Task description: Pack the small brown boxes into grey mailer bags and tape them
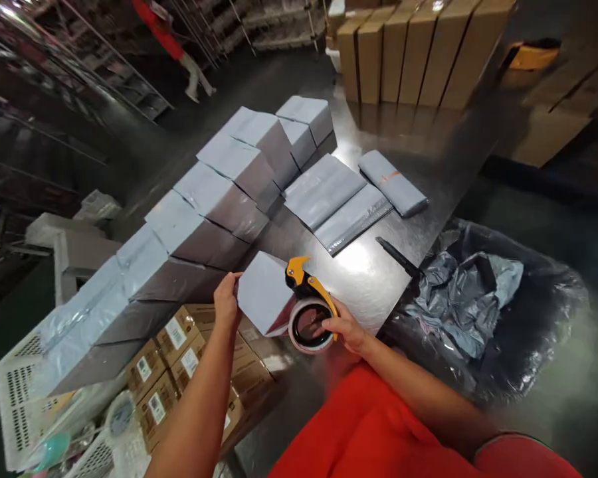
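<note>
My left hand [228, 300] grips the left side of a small white box [262, 292] at the table's near edge. In my right hand [347, 326] is a yellow and black tape dispenser [320, 292] with a large roll of tape, its head beside the box's right side. Whether the tape touches the box I cannot tell. Grey-white poly mailers [336, 199] lie flat beyond my hands, with a folded bundle of mailers [393, 182] to their right. A black box cutter [397, 256] rests near the table's right edge.
Stacked white packages [209, 192] run along the table's left side. Brown cartons [408, 56] stand at the far end. A lined bin [533, 312] with crumpled plastic is at right. Labelled cartons [154, 372] and a white basket [22, 398] sit lower left. A person [172, 46] is farther off.
</note>
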`<state>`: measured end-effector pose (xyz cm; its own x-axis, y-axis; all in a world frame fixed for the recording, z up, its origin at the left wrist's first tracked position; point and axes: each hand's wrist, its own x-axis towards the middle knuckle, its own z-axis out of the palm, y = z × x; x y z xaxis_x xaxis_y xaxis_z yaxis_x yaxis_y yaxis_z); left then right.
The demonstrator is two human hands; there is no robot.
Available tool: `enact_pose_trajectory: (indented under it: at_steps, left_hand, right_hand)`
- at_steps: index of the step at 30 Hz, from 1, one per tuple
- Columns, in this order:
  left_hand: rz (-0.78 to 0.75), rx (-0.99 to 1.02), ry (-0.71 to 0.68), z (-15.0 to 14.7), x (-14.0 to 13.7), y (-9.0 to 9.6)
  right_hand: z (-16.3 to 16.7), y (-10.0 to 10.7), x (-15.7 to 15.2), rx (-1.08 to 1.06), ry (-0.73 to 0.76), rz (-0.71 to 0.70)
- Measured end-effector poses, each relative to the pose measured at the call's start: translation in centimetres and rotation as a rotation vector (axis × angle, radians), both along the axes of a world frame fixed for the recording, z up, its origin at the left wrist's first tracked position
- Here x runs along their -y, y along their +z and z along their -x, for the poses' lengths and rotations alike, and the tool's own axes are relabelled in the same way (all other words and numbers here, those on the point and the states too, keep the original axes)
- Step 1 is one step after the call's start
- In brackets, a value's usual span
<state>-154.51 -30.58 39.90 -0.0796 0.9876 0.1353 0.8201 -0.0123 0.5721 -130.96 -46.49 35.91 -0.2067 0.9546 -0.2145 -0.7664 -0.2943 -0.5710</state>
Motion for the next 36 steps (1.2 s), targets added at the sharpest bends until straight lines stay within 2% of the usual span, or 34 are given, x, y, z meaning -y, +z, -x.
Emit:
enact_pose_trajectory:
  at_steps: [4,7,10,13,15,17,20,23,25,28,31,36]
  left_hand:
    - [-0.057,-0.074,-0.063,-2.2,-0.4,3.1]
    - [-0.087,-0.328,-0.149,-5.1,1.3,4.5]
    - [0.105,-0.56,-0.249,-7.5,3.0,4.3]
    - [0.332,-0.644,-0.318,-8.1,3.6,3.9]
    - [0.42,-0.669,-0.372,-7.7,3.4,3.9]
    - [0.434,-0.687,-0.409,-7.1,3.2,4.0]
    - [0.327,-0.699,-0.419,-6.6,3.3,3.8]
    - [0.242,-0.705,-0.43,-6.4,3.7,3.4]
    - [0.24,-0.703,-0.415,-6.3,3.8,3.3]
    - [0.258,-0.69,-0.408,-6.5,3.7,3.3]
    - [0.249,-0.684,-0.398,-6.8,3.6,3.4]
    - [0.224,-0.683,-0.38,-6.7,3.7,3.2]
  right_hand:
    - [-0.4,-0.7,0.0,0.028,-0.04,0.058]
    - [-1.9,-2.0,0.2,0.061,-0.179,0.153]
    - [-5.4,-4.1,0.3,0.226,-0.342,0.227]
    - [-9.7,-6.4,-0.2,0.476,-0.385,0.321]
    - [-11.7,-7.5,-1.5,0.6,-0.318,0.334]
    - [-12.2,-7.9,-4.1,0.637,-0.207,0.224]
    - [-10.2,-7.6,-10.3,0.578,-0.022,0.016]
    - [-7.1,-7.2,-16.6,0.512,0.168,0.022]
    - [-6.0,-7.3,-19.1,0.482,0.28,0.043]
    - [-6.1,-8.0,-19.8,0.445,0.37,0.002]
    - [-6.4,-8.5,-19.3,0.433,0.379,-0.006]
    - [-6.4,-7.9,-19.2,0.47,0.393,0.009]
